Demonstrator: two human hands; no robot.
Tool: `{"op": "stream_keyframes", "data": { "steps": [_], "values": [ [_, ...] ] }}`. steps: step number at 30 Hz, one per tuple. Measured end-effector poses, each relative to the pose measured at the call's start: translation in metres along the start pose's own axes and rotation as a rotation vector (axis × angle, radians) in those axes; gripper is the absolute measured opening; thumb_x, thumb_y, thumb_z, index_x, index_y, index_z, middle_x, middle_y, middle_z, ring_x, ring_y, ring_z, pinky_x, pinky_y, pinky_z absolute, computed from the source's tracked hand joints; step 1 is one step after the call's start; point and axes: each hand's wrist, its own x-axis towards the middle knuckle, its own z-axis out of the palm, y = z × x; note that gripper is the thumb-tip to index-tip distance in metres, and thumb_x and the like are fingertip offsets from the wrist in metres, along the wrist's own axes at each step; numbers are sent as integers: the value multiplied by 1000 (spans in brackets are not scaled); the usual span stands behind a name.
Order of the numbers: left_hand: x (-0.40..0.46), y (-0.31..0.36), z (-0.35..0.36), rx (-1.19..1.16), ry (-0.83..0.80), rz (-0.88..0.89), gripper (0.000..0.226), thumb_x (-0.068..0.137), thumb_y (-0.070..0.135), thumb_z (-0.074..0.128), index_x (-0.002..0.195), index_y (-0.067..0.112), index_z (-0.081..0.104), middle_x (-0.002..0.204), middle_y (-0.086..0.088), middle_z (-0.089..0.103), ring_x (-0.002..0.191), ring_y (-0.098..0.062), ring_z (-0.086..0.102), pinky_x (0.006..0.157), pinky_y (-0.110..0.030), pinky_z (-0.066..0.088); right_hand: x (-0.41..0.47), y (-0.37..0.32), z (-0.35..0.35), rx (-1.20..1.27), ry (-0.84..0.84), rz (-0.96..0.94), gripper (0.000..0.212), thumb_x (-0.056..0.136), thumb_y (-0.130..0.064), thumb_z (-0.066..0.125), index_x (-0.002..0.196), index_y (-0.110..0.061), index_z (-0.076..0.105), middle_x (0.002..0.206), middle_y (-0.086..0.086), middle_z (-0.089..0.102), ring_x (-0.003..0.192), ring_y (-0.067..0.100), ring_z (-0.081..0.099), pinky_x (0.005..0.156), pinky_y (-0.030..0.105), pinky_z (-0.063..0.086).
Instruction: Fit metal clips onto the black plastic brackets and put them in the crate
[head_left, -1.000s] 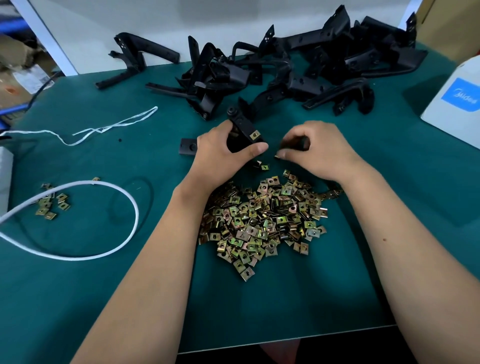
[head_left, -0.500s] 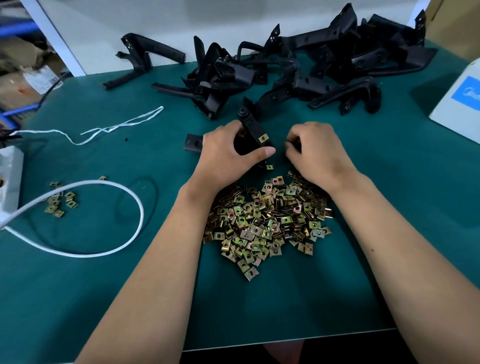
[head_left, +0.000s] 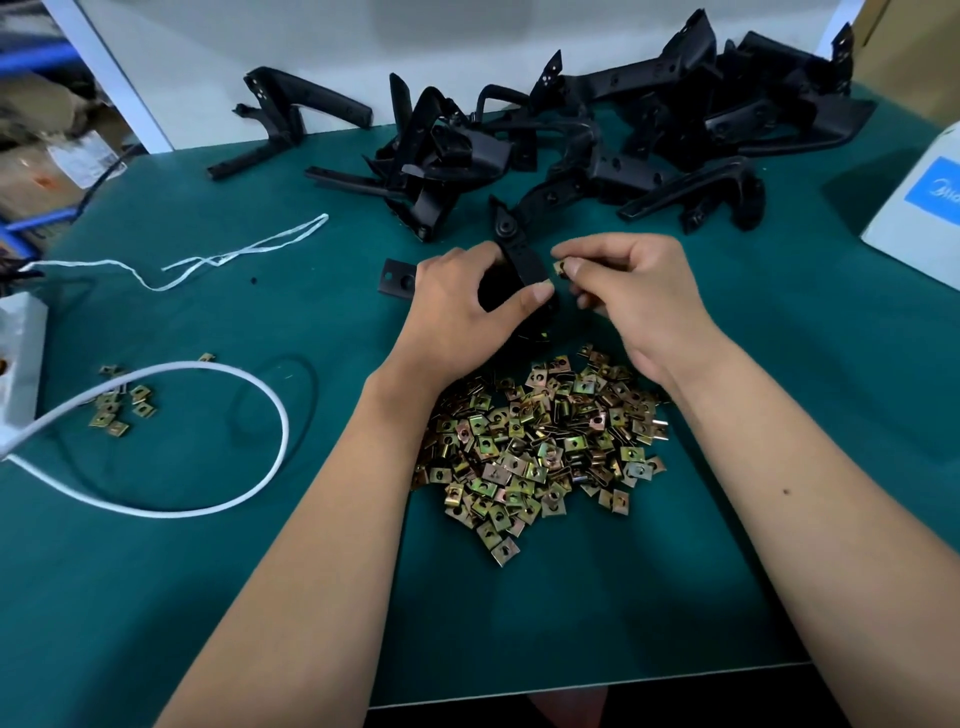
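Two hands, one bracket, one clip, above the clip pile on the green table (head_left: 779, 364).
The left hand (head_left: 462, 312) grips a black bracket (head_left: 524, 260); the right hand (head_left: 634, 291) pinches one metal clip (head_left: 560, 267) at its end. Too many loose clips (head_left: 540, 441) to count; roughly a dozen brackets (head_left: 597, 135) heaped behind.
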Motion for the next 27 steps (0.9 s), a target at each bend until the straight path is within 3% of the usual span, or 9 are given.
{"op": "stream_keyframes", "data": {
  "steps": [4, 17, 24, 27],
  "values": [
    [2, 0, 4, -20, 19, 42, 39, 95, 44, 61, 92, 6, 69, 82, -3, 70, 80, -24, 63, 84, -52, 49, -1, -2, 0, 149, 67, -4, 13, 88, -5, 76, 95, -13, 81, 75, -2, 75, 66, 8, 62, 58, 18, 48],
    [5, 1, 8, 28, 13, 103, 29, 95, 39, 66, 79, 17, 56, 69, 6, 55, 71, -16, 49, 77, -39, 38, 0, -3, 4, 137, 87, -88, 10, 84, -5, 79, 91, -11, 81, 77, 6, 76, 67, 11, 64, 62, 20, 50],
    [7, 2, 10, 92, 27, 115, 31, 93, 44, 68, 80, 21, 51, 70, 6, 53, 75, -19, 51, 90, -43, 41, 0, -6, 4, 108, 57, -65, 10, 84, -5, 79, 90, -12, 81, 69, 5, 71, 64, 14, 59, 59, 22, 47],
    [8, 2, 10, 92, 15, 112, 35, 93, 46, 67, 82, 14, 59, 73, 2, 58, 77, -20, 54, 90, -45, 42, -1, -7, 5, 183, 74, -15, 11, 85, 0, 76, 90, -8, 80, 69, 5, 69, 64, 12, 59, 58, 21, 47]
  ]
}}
